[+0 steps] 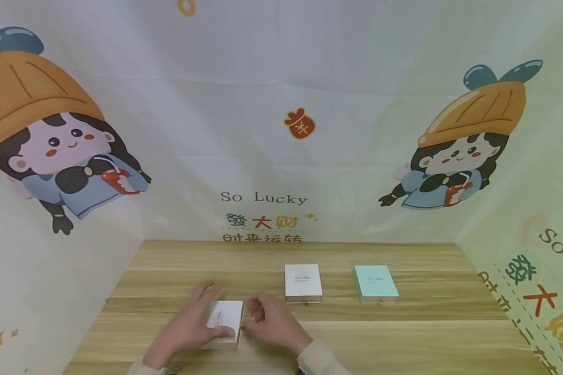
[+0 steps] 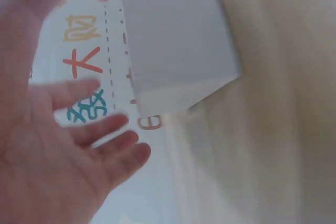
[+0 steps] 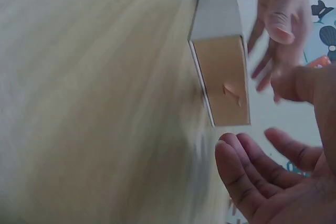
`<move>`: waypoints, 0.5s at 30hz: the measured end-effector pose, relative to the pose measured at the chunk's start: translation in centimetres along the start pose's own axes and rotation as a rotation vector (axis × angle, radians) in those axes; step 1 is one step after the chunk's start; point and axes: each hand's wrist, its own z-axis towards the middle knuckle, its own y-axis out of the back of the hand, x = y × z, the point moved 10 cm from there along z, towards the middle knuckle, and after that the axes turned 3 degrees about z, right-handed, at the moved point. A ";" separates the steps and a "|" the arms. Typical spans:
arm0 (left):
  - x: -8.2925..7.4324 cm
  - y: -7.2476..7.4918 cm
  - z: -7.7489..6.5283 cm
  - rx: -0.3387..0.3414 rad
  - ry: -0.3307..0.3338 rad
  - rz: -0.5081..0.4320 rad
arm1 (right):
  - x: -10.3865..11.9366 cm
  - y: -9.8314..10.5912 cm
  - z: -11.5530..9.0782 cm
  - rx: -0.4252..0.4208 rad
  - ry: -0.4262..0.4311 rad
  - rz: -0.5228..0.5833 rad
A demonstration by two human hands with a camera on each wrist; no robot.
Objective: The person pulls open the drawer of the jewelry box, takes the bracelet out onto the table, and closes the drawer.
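Note:
A small white drawer box (image 1: pixel 231 313) lies on the table at the front left. My left hand (image 1: pixel 190 323) is over its left side, the thumb lying across the top and the other fingers spread along the far left. In the left wrist view those fingers (image 2: pixel 118 156) are loosely extended beside the box. At the box's right side is my right hand (image 1: pixel 274 320), its fingers bent loosely. The right wrist view shows the tan drawer front (image 3: pixel 223 66) with a small ribbon pull (image 3: pixel 231 94); my thumb and fingers stand around it, apart from the ribbon.
A second white drawer box (image 1: pixel 302 281) sits farther back near the middle of the wooden table (image 1: pixel 431 333). To its right lies a mint-green box (image 1: pixel 375 283). A printed cloth backdrop (image 1: pixel 356 156) rises along the back and both sides.

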 end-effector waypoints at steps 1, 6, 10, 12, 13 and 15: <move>0.4 0.2 -0.3 -0.016 0.033 -0.025 | 0.2 0.1 0.1 0.013 0.009 -0.014; 2.6 0.6 -1.9 -0.080 0.182 -0.172 | 0.6 0.1 0.5 0.095 0.041 -0.115; 4.0 0.2 -3.1 -0.097 0.307 -0.287 | 0.5 -0.3 1.0 0.153 0.046 -0.205; 4.5 -0.1 -3.7 -0.092 0.371 -0.331 | 0.5 -0.5 1.3 0.176 0.059 -0.251; 4.7 -0.3 -4.0 -0.088 0.398 -0.347 | 0.5 -0.6 1.4 0.185 0.070 -0.270; 4.9 -0.7 -4.6 -0.082 0.444 -0.378 | 0.5 -0.9 1.6 0.201 0.088 -0.288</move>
